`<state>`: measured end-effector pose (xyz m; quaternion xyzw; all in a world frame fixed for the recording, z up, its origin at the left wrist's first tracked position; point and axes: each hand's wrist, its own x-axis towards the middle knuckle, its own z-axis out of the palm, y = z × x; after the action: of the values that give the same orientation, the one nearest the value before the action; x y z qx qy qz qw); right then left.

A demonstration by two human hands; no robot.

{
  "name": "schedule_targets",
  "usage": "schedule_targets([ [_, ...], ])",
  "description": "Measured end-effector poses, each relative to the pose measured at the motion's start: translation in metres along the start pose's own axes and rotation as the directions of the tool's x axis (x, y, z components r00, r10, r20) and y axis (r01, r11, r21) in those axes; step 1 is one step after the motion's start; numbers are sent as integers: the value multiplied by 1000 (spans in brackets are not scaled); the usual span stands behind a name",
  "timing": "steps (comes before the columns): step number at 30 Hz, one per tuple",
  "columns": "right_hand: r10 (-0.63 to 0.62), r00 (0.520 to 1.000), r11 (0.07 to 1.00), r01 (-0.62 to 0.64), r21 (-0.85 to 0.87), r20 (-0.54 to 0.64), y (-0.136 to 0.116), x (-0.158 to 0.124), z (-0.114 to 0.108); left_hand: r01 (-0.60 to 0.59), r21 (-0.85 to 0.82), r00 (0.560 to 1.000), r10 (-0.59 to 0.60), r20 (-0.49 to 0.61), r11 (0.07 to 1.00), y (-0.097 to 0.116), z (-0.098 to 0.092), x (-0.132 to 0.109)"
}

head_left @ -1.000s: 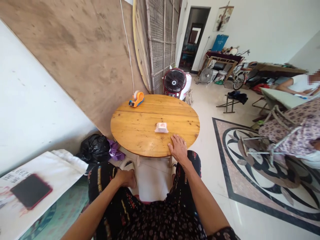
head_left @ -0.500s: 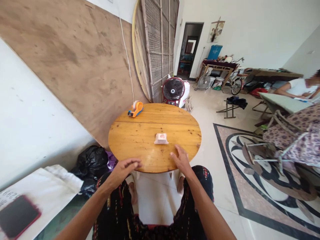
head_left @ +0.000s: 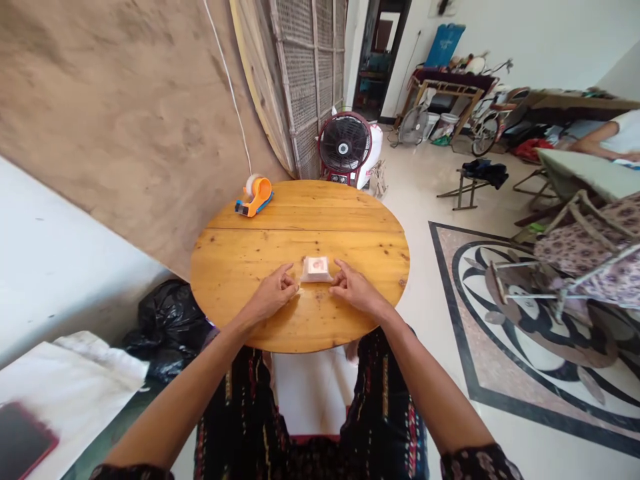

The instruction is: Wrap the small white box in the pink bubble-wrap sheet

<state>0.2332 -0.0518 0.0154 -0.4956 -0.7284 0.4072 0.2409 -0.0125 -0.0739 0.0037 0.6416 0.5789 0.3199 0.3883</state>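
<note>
A small white packet (head_left: 317,268) in clear wrapping, with a reddish print on top, lies on the round wooden table (head_left: 300,327). My left hand (head_left: 274,292) is just left of it, fingers apart and curled a little, holding nothing. On the other side, my right hand (head_left: 354,288) has its fingertips at the packet's right edge, thumb and forefinger apart; whether they touch the wrapping cannot be made out. At the table's far left stands an orange and blue tape dispenser (head_left: 256,196) with a roll of tape.
Behind the table stands a dark red fan (head_left: 344,148). Black plastic bags (head_left: 173,323) lie at the left, near a phone (head_left: 24,443) on a white sack. At the right are a folding stool (head_left: 470,189) and a person's arm (head_left: 597,140) at another table.
Both my hands have moved forward and inward, from the near part of the table to either side of the packet. The view has tilted down and come closer to the table.
</note>
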Motion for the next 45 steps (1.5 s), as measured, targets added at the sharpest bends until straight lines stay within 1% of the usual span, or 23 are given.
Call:
schedule_targets([
  [1, 4, 999, 999, -3, -47, 35, -3, 4, -2, -4, 17, 999, 3, 43, 1000, 2, 0, 5],
  [3, 1, 998, 992, 7, -128, 62, -7, 12, -6, -34, 84, 993, 24, 113, 996, 7, 0, 14],
  [6, -58, 996, 976, 71, -207, 68, -6, 19, -9, -100, 173, 984, 72, 161, 980, 17, 2, 24],
  [9, -103, 993, 966, 113, -232, 56, -6, 22, -8, -131, 219, 982, 96, 164, 967, 22, 7, 28],
  [11, -93, 995, 966, 100, -238, 40, -9, 25, -7, -129, 215, 983, 96, 159, 968, 22, 11, 31],
  [15, -52, 998, 975, 59, -213, 40, -14, 37, -6, -82, 148, 993, 68, 97, 986, 21, 15, 38],
  [16, -46, 997, 979, 58, -193, 63, -14, 39, -9, -65, 127, 993, 52, 105, 990, 21, 13, 39],
  [17, -39, 995, 984, 54, -168, 94, -13, 40, -12, -44, 109, 990, 28, 138, 993, 22, 9, 40],
  [18, -30, 991, 990, 47, -135, 132, -10, 41, -17, -16, 95, 982, -2, 189, 995, 22, 3, 41],
  [20, 5, 982, 998, 6, -57, 188, -2, 40, -27, 57, 82, 950, -79, 303, 995, 23, -11, 43],
  [21, 20, 981, 1000, -19, -8, 192, 2, 40, -31, 102, 68, 939, -118, 322, 992, 23, -19, 45],
  [22, 28, 981, 999, -34, 30, 192, 6, 39, -35, 138, 46, 939, -145, 312, 989, 23, -26, 47],
  [23, 31, 982, 998, -42, 56, 189, 9, 39, -37, 148, 23, 938, -147, 314, 989, 22, -32, 51],
  [25, 17, 983, 996, -34, 87, 185, 13, 42, -38, 122, -36, 939, -103, 328, 992, 20, -38, 60],
  [26, 4, 982, 995, -22, 93, 190, 14, 45, -36, 120, -69, 928, -88, 363, 990, 19, -38, 66],
  [29, -44, 975, 997, 30, 71, 218, 11, 53, -28, 111, -102, 895, -55, 442, 989, 13, -34, 79],
  [31, -65, 974, 998, 62, 18, 218, 8, 56, -23, 63, -87, 898, -19, 439, 994, 10, -30, 83],
  [34, -80, 983, 993, 93, -71, 166, 5, 57, -19, -13, -89, 903, 50, 427, 996, 7, -28, 81],
  [37, -95, 987, 986, 111, -121, 130, 2, 57, -17, -59, -62, 906, 80, 416, 996, 9, -27, 76],
  [41, -95, 988, 982, 114, -148, 125, 0, 59, -15, -121, -14, 905, 116, 410, 993, 13, -26, 74],
  [45, -88, 987, 984, 108, -145, 137, 2, 60, -15, -123, -20, 903, 120, 413, 992, 12, -28, 74],
])
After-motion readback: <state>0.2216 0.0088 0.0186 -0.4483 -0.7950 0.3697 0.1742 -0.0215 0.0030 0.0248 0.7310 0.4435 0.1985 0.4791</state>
